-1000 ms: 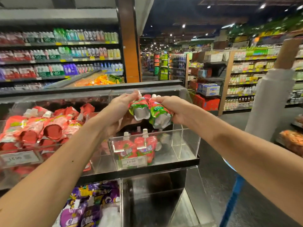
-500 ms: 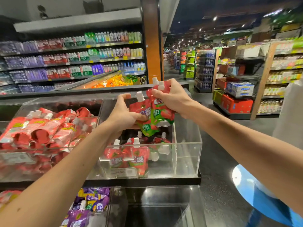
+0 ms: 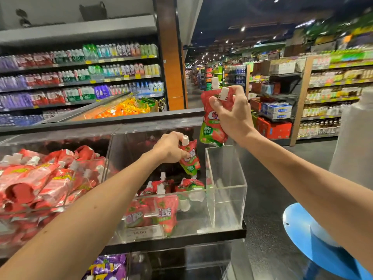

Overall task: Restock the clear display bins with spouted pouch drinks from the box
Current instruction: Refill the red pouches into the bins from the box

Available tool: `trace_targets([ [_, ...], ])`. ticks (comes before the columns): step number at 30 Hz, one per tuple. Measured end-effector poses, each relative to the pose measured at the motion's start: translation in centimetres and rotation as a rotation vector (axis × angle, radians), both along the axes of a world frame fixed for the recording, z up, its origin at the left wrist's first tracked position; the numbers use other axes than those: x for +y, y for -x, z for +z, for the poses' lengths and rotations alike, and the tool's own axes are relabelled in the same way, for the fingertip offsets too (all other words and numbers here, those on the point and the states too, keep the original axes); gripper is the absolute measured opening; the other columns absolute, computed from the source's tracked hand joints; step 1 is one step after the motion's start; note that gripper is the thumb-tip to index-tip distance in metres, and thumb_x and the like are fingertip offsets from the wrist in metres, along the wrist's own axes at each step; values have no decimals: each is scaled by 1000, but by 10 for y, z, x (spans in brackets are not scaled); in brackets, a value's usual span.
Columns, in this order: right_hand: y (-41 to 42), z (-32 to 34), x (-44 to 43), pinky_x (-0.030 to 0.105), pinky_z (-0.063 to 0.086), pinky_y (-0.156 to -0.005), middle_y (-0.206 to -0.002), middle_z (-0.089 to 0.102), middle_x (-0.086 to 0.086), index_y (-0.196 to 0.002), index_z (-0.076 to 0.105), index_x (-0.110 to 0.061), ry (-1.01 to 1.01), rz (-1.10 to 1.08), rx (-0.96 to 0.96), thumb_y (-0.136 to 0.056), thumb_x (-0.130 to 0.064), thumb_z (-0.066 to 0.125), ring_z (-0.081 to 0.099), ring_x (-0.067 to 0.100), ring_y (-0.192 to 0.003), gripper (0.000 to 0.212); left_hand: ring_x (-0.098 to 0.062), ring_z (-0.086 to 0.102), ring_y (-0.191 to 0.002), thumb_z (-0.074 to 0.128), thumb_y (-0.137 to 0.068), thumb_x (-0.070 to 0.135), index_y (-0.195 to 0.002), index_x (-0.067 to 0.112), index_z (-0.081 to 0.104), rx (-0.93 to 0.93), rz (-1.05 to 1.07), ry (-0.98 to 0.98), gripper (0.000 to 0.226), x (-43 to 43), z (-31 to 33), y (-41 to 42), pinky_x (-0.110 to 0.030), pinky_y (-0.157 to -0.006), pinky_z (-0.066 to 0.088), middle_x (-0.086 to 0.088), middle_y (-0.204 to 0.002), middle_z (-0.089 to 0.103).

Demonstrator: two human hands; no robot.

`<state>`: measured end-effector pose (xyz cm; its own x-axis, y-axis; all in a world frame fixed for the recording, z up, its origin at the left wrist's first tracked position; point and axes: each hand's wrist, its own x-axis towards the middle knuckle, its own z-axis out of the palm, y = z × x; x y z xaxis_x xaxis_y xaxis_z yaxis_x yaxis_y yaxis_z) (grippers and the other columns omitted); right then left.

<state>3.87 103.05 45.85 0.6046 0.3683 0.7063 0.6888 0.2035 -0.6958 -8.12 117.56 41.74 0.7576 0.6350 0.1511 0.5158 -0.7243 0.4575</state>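
My left hand (image 3: 168,147) grips one red-and-green spouted pouch (image 3: 190,158) near its white cap, inside the clear display bin (image 3: 228,190) above the pouches lying there. Several of the same pouches (image 3: 161,207) stand or lie at the bin's front and middle. My right hand (image 3: 232,114) holds two more pouches (image 3: 211,126) upright, above the bin's back right corner. The box is not in view.
A fuller clear bin of red pouches (image 3: 40,184) adjoins on the left. Purple pouches (image 3: 109,267) fill a lower bin. A blue round object (image 3: 314,237) lies on the dark floor at right. A pale covered shape (image 3: 355,142) stands at the right edge. Shelved aisles stretch behind.
My hands have separated: the left took one pouch down into the bin, the right lifted the other two up and to the right.
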Motion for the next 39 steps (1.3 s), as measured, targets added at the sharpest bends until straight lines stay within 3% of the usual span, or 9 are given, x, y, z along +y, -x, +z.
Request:
trace_targets([
  [6,-10,-6,0,19,55,-71,-87,58,-7,-108,45,-15,-30,58,100,-95,-28,66,60,5,-78,27,-18,60,-94,76,-81,14,-98,19,61,104,-210,-97,23,-2,-16,-45,-29,-78,47,3,-100,62],
  [12,-15,-8,3,37,60,-79,-94,64,3,-103,47,-20,-31,88,153,-94,-32,67,67,20,-89,25,-29,62,-98,64,-93,15,-112,17,64,197,-342,-239,20,-9,-39,-67,-23,-72,41,-4,-107,64],
  [16,-19,-11,3,49,59,-81,-102,66,10,-98,45,-27,-28,115,184,-92,-36,67,69,26,-94,24,-33,65,-95,58,-97,18,-100,19,62,207,-299,-286,5,-13,-38,-67,-39,-80,54,-10,-108,67],
  [21,-18,-15,3,47,59,-82,-102,67,10,-105,46,-21,-15,128,181,-92,-36,66,69,25,-94,29,-31,63,-99,62,-95,37,-110,17,65,159,-307,-404,26,-10,-30,-62,-41,-85,54,-8,-111,66],
  [26,-14,-14,-3,44,60,-81,-101,66,9,-107,47,-19,15,134,196,-93,-34,67,69,24,-93,29,-16,63,-85,76,-86,32,-96,26,62,180,-289,-172,18,-2,-4,-52,-33,-78,56,0,-100,68],
  [29,-13,-11,-8,37,61,-79,-101,67,7,-110,49,-19,46,174,220,-93,-31,68,70,23,-94,29,-14,65,-90,61,-90,-3,-116,20,63,68,-291,233,35,-5,14,-31,-27,-74,58,-1,-103,69],
  [33,-8,-5,-16,31,61,-79,-104,67,7,-115,52,-15,129,253,231,-93,-26,68,69,22,-98,29,-19,67,-109,52,-85,-17,-130,16,57,-145,-449,623,56,-24,27,1,-35,-90,56,-6,-117,71],
  [36,1,0,-19,39,61,-80,-107,70,13,-117,54,-12,196,350,223,-93,-26,68,72,24,-95,31,-32,62,-121,61,-78,3,-136,10,51,-350,-485,867,60,-29,40,17,-49,-105,47,-15,-127,67],
  [39,12,9,-20,38,62,-76,-103,72,12,-121,55,-8,218,364,143,-94,-28,67,74,21,-89,35,-36,67,-112,66,-90,39,-133,13,50,-410,-463,896,52,-37,50,31,-46,-100,52,-15,-121,70],
])
